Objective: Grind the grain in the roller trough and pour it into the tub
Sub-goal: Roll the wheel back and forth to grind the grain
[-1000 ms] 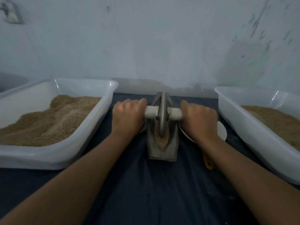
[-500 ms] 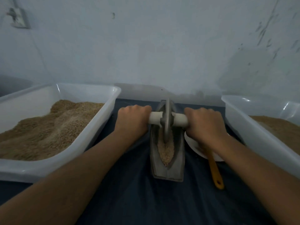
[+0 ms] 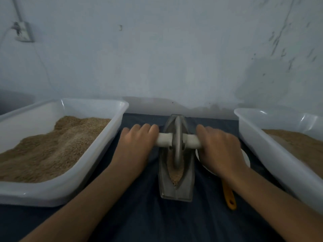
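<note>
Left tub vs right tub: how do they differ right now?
The left tub shows almost whole, while the right tub is cut off by the frame edge. The left tub's fill is heaped high toward its far end, lumpy and sloped; the right tub's looks flatter and lower against its wall. The left tub stands clear of the left hand; the right tub sits close beside the right hand. Both are white plastic and hold brownish grain.

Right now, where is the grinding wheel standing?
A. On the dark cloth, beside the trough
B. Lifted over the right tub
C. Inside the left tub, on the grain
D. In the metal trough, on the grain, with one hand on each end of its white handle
D: the grinding wheel stands in the trough on the grain, the left hand and right hand gripping the white handle.
</note>
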The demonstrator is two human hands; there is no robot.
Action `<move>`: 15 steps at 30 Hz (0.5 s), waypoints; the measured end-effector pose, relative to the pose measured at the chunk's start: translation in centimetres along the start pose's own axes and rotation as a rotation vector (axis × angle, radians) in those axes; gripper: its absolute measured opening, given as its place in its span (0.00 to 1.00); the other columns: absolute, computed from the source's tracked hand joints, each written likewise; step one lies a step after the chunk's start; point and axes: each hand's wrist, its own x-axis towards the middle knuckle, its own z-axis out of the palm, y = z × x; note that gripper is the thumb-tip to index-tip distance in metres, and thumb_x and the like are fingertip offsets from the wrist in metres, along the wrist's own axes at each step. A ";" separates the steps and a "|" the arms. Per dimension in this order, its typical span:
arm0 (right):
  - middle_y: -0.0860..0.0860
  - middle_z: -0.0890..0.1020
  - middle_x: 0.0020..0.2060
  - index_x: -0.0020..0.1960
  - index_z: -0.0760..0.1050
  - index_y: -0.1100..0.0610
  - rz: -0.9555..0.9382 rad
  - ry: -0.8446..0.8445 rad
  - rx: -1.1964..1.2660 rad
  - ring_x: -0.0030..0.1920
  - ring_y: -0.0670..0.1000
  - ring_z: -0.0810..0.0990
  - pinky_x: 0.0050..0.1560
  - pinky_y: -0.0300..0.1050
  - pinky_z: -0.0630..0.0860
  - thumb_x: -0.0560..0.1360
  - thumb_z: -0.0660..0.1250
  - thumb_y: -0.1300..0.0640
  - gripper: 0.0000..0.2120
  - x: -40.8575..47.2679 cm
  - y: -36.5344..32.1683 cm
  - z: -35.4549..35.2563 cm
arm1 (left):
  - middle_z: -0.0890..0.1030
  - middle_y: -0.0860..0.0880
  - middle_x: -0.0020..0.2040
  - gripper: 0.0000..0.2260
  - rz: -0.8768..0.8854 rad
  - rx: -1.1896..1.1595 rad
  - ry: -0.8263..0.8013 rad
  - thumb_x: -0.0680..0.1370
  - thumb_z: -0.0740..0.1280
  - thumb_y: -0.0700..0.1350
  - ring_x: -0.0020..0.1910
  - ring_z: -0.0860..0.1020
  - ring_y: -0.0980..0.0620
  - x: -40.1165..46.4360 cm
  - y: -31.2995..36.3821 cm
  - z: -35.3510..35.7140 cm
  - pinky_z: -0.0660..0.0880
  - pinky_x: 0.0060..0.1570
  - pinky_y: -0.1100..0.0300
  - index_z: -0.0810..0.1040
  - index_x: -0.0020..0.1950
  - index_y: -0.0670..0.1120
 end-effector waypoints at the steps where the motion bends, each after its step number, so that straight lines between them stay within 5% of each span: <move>1: 0.49 0.74 0.34 0.45 0.67 0.52 0.004 0.010 0.018 0.29 0.52 0.70 0.26 0.44 0.64 0.68 0.74 0.57 0.15 -1.0 -0.1 -0.5 | 0.76 0.51 0.49 0.16 0.013 0.026 0.007 0.71 0.72 0.40 0.47 0.75 0.46 -0.7 0.4 -0.9 0.72 0.46 0.50 0.71 0.55 0.51; 7: 0.48 0.74 0.30 0.43 0.66 0.50 -0.026 0.004 -0.025 0.25 0.50 0.65 0.28 0.38 0.46 0.64 0.77 0.52 0.19 -1.9 0.5 -0.9 | 0.78 0.54 0.52 0.18 0.018 0.004 -0.138 0.74 0.73 0.44 0.52 0.77 0.49 0.5 0.1 -1.3 0.74 0.54 0.49 0.69 0.56 0.54; 11: 0.48 0.73 0.29 0.42 0.68 0.50 -0.009 -0.081 -0.139 0.27 0.54 0.67 0.28 0.40 0.52 0.64 0.77 0.50 0.18 3.1 1.4 2.0 | 0.81 0.50 0.55 0.12 -0.120 -0.011 -0.275 0.78 0.68 0.42 0.55 0.80 0.46 5.0 -0.3 1.5 0.73 0.52 0.50 0.75 0.59 0.54; 15: 0.50 0.81 0.39 0.48 0.76 0.48 0.031 -0.230 -0.056 0.37 0.55 0.79 0.33 0.44 0.70 0.67 0.73 0.49 0.12 7.9 3.0 4.3 | 0.82 0.47 0.54 0.09 -0.190 0.030 -0.267 0.79 0.67 0.41 0.55 0.81 0.43 8.4 0.0 2.9 0.70 0.49 0.50 0.78 0.57 0.52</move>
